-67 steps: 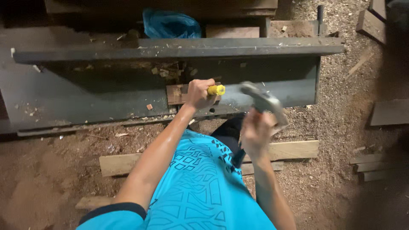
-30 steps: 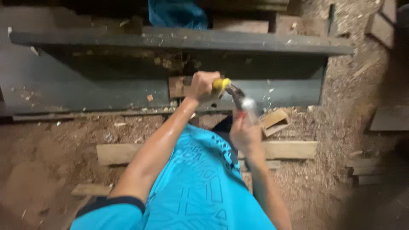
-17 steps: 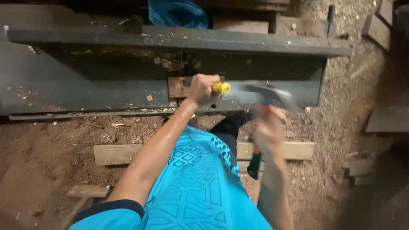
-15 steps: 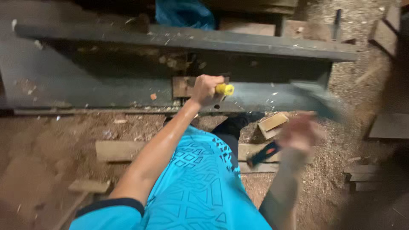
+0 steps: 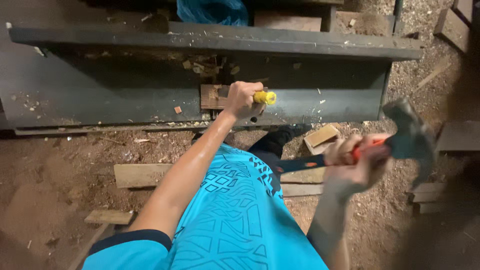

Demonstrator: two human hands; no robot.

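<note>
My left hand (image 5: 242,99) grips a chisel with a yellow handle (image 5: 265,97), held against a small wooden block (image 5: 212,96) that lies on a dark steel beam (image 5: 125,95). My right hand (image 5: 354,161) is shut on a hammer with an orange and black handle (image 5: 310,162). Its blurred steel head (image 5: 411,134) is drawn back to the right, well apart from the chisel. The chisel's blade is hidden behind my left hand.
Wood chips lie on the beam and sawdust covers the ground. A long plank (image 5: 145,175) lies below the beam, with a small offcut (image 5: 321,137) and more planks (image 5: 425,192) at the right. A blue bag (image 5: 212,11) sits behind the beam.
The hammer came down near the chisel, then swung back out to the right. My left hand has kept the chisel on the wooden block.
</note>
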